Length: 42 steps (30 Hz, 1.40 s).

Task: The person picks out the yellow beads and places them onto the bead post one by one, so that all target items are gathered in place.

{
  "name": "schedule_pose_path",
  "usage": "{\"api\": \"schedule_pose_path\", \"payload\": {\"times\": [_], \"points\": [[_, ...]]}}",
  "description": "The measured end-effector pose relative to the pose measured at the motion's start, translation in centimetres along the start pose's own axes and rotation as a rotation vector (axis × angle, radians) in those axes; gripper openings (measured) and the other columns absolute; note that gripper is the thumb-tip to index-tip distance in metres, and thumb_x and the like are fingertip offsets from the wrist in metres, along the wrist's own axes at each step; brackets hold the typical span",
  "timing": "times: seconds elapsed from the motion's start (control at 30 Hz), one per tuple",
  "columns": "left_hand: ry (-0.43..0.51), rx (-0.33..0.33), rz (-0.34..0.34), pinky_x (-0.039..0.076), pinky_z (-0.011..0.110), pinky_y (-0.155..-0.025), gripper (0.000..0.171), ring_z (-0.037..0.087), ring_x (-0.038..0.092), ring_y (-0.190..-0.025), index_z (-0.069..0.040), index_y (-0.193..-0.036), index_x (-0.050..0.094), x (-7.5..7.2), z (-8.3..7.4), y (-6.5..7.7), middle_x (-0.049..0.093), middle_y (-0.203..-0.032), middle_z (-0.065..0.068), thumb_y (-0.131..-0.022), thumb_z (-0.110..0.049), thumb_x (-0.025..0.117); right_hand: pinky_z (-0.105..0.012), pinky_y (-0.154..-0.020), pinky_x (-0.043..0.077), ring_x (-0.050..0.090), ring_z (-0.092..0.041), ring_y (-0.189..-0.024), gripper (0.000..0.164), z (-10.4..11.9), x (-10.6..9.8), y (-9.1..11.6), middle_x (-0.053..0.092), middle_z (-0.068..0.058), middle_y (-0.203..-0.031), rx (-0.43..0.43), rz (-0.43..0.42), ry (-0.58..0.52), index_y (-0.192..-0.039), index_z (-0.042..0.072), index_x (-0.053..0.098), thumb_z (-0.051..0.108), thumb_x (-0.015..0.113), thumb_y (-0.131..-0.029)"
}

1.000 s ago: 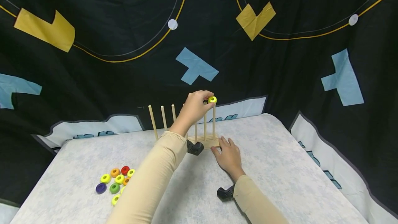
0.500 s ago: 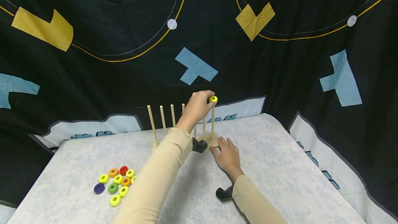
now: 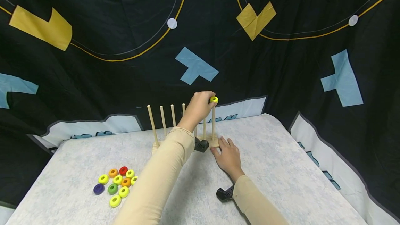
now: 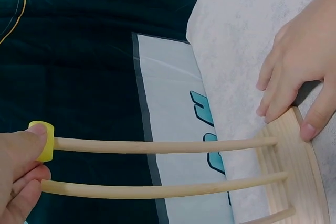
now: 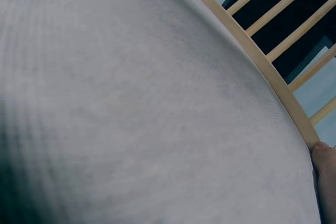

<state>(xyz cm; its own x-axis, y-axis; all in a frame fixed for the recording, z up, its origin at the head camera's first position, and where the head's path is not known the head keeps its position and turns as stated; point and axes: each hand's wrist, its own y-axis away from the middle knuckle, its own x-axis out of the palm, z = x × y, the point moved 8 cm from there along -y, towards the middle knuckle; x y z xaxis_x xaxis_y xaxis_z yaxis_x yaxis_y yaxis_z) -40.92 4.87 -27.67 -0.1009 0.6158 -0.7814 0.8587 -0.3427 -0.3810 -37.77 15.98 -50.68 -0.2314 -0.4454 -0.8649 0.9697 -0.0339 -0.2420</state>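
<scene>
My left hand (image 3: 198, 108) pinches a yellow ring (image 3: 214, 99) between thumb and fingers, at the very top of the rightmost wooden peg (image 3: 214, 124). In the left wrist view the ring (image 4: 48, 141) meets the peg's tip; whether the tip has entered its hole cannot be seen. Several upright pegs rise from the pale wooden base (image 4: 299, 156), some of them hidden by the left arm. My right hand (image 3: 229, 157) rests at the base's right end, fingers extended, with its thumb (image 5: 321, 153) against the front edge.
Loose rings lie on the table (image 3: 281, 169) at the left: several yellow, a purple ring (image 3: 98, 189), a green ring (image 3: 113, 188), a red ring (image 3: 123, 171) and two orange ones. A dark curtain (image 3: 125, 86) hangs behind the table.
Over the second, my left hand shifts very slightly right with the yellow ring and stays at the peg's top. My right hand keeps its place at the base.
</scene>
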Motion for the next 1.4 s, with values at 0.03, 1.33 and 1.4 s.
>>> {"api": "schedule_pose_path", "payload": {"times": [0.03,1.33,1.4], "points": [[-0.006,0.0,0.002,0.057,0.031,-0.096,0.04,0.023,0.067,-0.115,-0.008,-0.134,0.061,0.03,-0.01,-0.03,0.066,-0.13,0.01,-0.096,-0.015,0.066,-0.056,-0.119,0.03,0.033,-0.035,-0.148,0.063,0.02,-0.04,0.01,0.045,-0.008,-0.155,-0.001,-0.001,0.0,-0.148,0.013,0.048,0.053,0.05,-0.099],[-0.127,-0.004,0.017,0.055,0.035,-0.101,0.04,0.026,0.062,-0.123,-0.007,-0.132,0.063,0.73,-0.18,-0.09,0.065,-0.131,0.011,-0.094,-0.018,0.069,-0.057,-0.118,0.031,0.034,-0.035,-0.147,0.063,-0.07,0.02,-0.07,0.045,-0.007,-0.155,-0.002,-0.007,-0.003,-0.147,0.013,0.048,0.054,0.05,-0.099],[-0.132,0.004,0.014,0.053,0.036,-0.104,0.041,0.026,0.058,-0.128,-0.008,-0.133,0.062,0.68,-0.22,-0.05,0.064,-0.133,0.011,-0.094,-0.019,0.069,-0.057,-0.118,0.031,0.034,-0.035,-0.147,0.064,-0.12,0.08,-0.07,0.045,-0.007,-0.155,0.002,-0.004,0.001,-0.147,0.013,0.048,0.054,0.05,-0.099]]}}
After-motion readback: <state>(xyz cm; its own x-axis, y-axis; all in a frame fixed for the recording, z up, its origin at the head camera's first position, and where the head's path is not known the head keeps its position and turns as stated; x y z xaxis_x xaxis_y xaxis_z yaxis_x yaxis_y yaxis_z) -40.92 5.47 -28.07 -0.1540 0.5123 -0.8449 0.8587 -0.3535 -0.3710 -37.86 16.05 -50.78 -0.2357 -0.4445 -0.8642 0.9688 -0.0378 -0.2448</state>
